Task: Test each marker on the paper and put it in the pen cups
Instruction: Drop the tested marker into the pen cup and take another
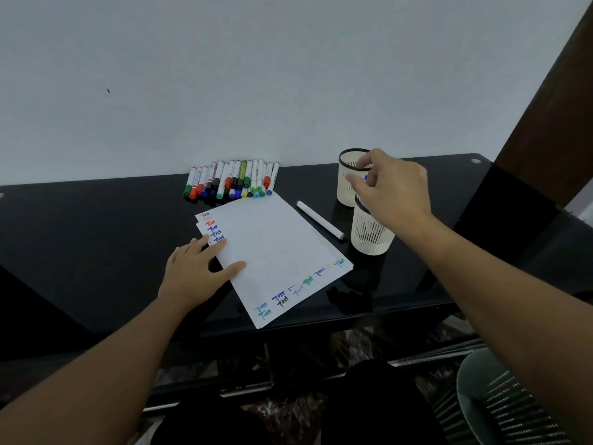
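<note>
White paper point(276, 248) edged with coloured test scribbles, marker point(321, 221) beside, perhaps capped

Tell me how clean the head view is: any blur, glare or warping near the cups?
Head view: dim, flat light; the glossy black table mirrors the near cup faintly. The right hand is slightly blurred and hides the cup's rim. Wide-angle bending shows at the table's far edge. The paper scribbles read soft.
</note>
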